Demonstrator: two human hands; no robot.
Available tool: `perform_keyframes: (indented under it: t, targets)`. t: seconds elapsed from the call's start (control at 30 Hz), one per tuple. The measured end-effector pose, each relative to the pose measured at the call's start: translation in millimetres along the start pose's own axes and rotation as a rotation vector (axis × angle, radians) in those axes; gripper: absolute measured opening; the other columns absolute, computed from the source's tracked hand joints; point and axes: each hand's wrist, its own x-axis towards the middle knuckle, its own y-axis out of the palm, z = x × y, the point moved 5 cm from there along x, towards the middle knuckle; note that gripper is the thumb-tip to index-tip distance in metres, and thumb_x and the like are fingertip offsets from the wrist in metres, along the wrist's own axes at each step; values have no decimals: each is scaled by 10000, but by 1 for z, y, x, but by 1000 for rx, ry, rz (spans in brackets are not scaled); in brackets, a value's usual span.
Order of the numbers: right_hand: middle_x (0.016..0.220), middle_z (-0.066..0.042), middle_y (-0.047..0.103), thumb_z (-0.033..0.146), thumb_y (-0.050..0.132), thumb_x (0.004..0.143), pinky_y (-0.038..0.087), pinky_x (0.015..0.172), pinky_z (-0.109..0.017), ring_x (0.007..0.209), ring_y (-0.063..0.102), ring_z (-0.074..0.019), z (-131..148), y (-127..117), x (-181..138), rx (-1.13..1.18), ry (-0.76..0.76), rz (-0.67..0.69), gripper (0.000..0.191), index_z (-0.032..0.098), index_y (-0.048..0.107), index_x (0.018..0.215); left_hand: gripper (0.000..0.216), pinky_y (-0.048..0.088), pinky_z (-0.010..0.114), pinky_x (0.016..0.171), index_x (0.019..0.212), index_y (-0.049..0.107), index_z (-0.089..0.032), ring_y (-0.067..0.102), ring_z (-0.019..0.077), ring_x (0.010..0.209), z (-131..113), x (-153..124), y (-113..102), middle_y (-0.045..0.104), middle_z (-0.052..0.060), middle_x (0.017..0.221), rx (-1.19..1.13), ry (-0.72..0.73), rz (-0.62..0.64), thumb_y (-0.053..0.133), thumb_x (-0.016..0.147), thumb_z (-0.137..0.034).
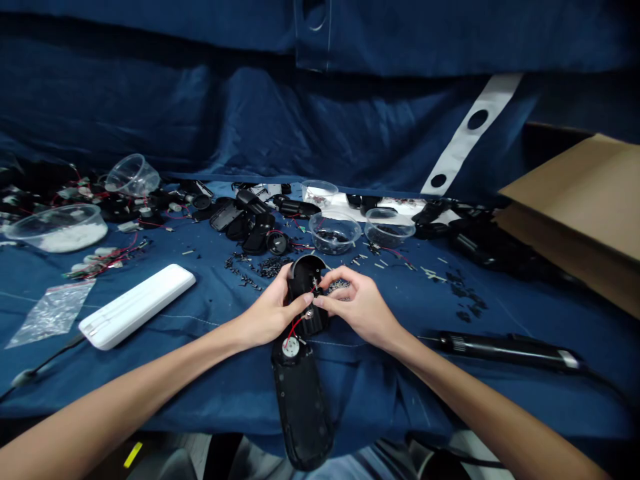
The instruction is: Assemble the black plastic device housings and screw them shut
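A long black plastic device housing (301,393) lies on the blue cloth, pointing toward me, with a small round silver motor (291,346) and red wires (295,325) showing near its middle. My left hand (270,312) grips the left side of its open upper shell (305,275). My right hand (356,303) comes in from the right, its fingertips pinched on a small part inside that shell, too tiny to identify. Both thumbs nearly meet over the opening.
Clear plastic cups (335,231) hold small dark parts behind the hands; loose screws (260,268) and black shell pieces (245,220) lie scattered. A white power bank (136,305) sits at left, a black electric screwdriver (505,349) at right, a cardboard box (580,207) at far right.
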Motion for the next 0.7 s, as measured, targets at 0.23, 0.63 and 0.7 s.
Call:
perform_keyframes:
  t: [0.23, 0.63, 0.7]
  targets:
    - [809, -1, 743, 454, 990, 594, 649, 676, -302, 756, 766, -188, -8, 2, -2, 209, 137, 64, 519, 189, 657, 891, 569, 455, 409, 1091, 1315, 493, -206, 581, 260, 1210, -6, -1, 1, 626, 88, 1238, 86, 14, 21, 784, 909, -480]
    - [1190, -83, 702, 307, 838, 858, 639, 654, -267, 1026, 735, -209, 8, -4, -10, -244, -337, -61, 171, 245, 810, 1014, 575, 472, 432, 1102, 1309, 514, -203, 602, 271, 1254, -15, 3, 0, 666, 103, 1305, 37, -9, -12, 820, 876, -425]
    - [1200, -92, 669, 267, 811, 888, 643, 681, -284, 1068, 702, -209, 15, -4, -14, -364, -493, -105, 145, 257, 816, 1033, 575, 486, 430, 1082, 1308, 512, -204, 609, 270, 1242, -17, 3, 1, 665, 106, 1323, 30, -19, -15, 819, 875, -425]
